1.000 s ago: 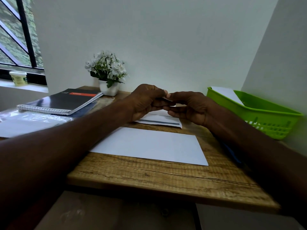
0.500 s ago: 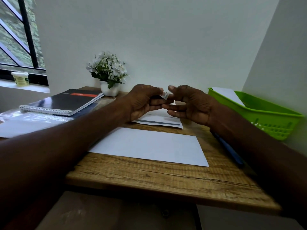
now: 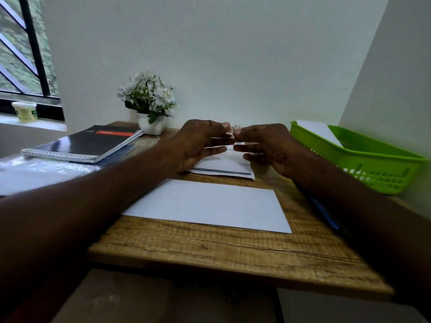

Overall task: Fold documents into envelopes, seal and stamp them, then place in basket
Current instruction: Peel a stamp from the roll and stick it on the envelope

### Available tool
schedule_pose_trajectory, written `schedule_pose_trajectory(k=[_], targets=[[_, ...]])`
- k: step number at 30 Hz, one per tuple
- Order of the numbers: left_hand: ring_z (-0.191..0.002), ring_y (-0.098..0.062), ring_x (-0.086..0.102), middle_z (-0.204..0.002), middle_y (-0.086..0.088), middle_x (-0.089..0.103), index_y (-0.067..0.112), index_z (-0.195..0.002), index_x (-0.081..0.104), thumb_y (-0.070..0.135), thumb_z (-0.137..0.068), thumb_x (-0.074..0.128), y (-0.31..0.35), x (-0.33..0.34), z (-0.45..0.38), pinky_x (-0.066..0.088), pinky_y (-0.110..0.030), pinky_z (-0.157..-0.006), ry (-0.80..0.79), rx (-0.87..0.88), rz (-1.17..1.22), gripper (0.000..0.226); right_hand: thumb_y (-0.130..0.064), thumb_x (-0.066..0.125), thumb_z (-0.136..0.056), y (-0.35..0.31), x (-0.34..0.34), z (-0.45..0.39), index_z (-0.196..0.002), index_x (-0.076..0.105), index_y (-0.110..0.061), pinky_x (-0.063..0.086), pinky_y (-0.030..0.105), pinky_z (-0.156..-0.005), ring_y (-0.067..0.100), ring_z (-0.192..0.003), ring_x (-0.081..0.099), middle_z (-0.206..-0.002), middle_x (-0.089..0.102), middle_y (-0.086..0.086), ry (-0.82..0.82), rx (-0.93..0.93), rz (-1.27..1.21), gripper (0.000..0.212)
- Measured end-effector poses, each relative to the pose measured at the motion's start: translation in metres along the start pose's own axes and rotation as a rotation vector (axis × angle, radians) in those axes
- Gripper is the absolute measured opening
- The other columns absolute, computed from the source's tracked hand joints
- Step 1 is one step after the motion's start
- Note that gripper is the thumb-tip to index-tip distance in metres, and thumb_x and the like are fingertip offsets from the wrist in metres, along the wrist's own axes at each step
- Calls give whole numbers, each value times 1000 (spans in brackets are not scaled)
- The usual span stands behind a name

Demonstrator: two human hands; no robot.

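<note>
A white envelope [image 3: 210, 206] lies flat on the wooden desk [image 3: 221, 252] near me. Behind it lies another envelope [image 3: 224, 170] with a dark stripe along its flap, partly under my hands. My left hand [image 3: 200, 143] and my right hand [image 3: 270, 148] are raised over that far envelope, fingertips meeting. Between them they pinch a small pale stamp [image 3: 234, 131]. A green plastic basket [image 3: 363, 164] stands at the right with a white envelope [image 3: 319, 131] inside.
A spiral notebook [image 3: 86, 145] lies at the back left beside a clear plastic sleeve [image 3: 39, 170]. A white pot of flowers [image 3: 150, 106] stands by the wall. A blue pen [image 3: 324, 213] lies under my right forearm. A small tub [image 3: 24, 111] sits on the windowsill.
My hands have lifted slightly and drawn their fingertips together on the small stamp. The lower fingers of both hands have spread apart. The envelopes have not moved.
</note>
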State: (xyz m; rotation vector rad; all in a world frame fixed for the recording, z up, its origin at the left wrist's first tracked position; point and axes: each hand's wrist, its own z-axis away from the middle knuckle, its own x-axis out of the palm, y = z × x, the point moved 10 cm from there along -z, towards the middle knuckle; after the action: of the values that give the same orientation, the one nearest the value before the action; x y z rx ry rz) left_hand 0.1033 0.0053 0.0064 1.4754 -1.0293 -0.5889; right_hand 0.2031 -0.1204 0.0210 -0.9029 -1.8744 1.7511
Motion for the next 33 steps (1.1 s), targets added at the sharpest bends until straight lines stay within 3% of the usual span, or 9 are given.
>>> schedule_pose_trajectory(k=[4, 7, 10, 13, 19, 25, 28, 30, 33], targets=[[-102, -32, 76, -103, -16, 73, -5, -115, 68, 13, -102, 62, -2, 1, 1, 63, -39, -84, 21, -3, -55, 23, -20, 89, -77, 0, 2, 3, -93, 76, -10, 58, 35, -78, 20, -84, 79, -91, 80, 6, 32, 4, 60, 22], [-96, -31, 77, -110, -19, 71, -6, -112, 69, 13, -104, 59, 0, 0, 1, 64, -38, -79, 58, 5, -105, 23, -30, 91, -76, -4, 5, 4, -92, 75, -7, 55, 33, -73, 20, -83, 79, -93, 80, 8, 53, -37, 116, 32], [-94, -28, 78, -114, -18, 73, 2, -99, 71, 15, -106, 56, 3, 0, 1, 61, -45, -89, 69, 17, -192, 21, -37, 89, -77, -9, 7, 4, -92, 78, -6, 55, 36, -75, 18, -78, 79, -89, 80, 6, 74, -99, 230, 36], [-96, -28, 77, -115, -17, 75, 2, -103, 72, 16, -107, 54, 3, -1, 2, 58, -49, -94, 89, 18, -254, 23, -42, 87, -79, -13, 8, 3, -88, 79, -9, 54, 34, -73, 16, -73, 78, -85, 79, 4, 101, -132, 323, 35], [-89, -25, 79, -107, -16, 76, 4, -96, 70, 17, -106, 56, 7, -3, 1, 63, -40, -82, 121, 63, -322, 21, -45, 87, -78, -22, 3, 5, -81, 80, -11, 37, 13, -39, 15, -66, 77, -77, 78, 4, 154, -217, 441, 35], [-84, -23, 76, -97, -11, 72, 12, -85, 66, 18, -107, 55, 12, 0, 1, 63, -40, -78, 166, 109, -368, 25, -71, 68, -83, -33, 8, 6, -70, 77, -17, 56, 30, -64, 15, -65, 75, -58, 72, 2, 218, -296, 776, 56], [-79, -23, 73, -85, -7, 64, 10, -92, 66, 17, -108, 50, 20, -21, 2, 62, -43, -81, 284, 113, -301, 24, -60, 62, -91, -35, 4, 6, -59, 67, -13, 61, 43, -72, 24, -67, 73, -57, 69, 4, 269, -350, 893, 57], [-76, -23, 72, -83, -8, 64, 10, -90, 66, 16, -107, 53, 26, -36, 2, 62, -41, -79, 349, 130, -322, 23, -53, 63, -93, -35, 0, 6, -65, 67, -14, 60, 41, -75, 25, -71, 73, -62, 71, 3, 269, -376, 892, 48], [-79, -25, 75, -87, -10, 72, 8, -87, 67, 12, -102, 62, 27, -35, 4, 63, -40, -76, 334, 167, -384, 17, -32, 71, -92, -48, -1, 11, -93, 72, -24, 51, 31, -77, 18, -85, 69, -79, 71, -7, 294, -479, 849, 8]])
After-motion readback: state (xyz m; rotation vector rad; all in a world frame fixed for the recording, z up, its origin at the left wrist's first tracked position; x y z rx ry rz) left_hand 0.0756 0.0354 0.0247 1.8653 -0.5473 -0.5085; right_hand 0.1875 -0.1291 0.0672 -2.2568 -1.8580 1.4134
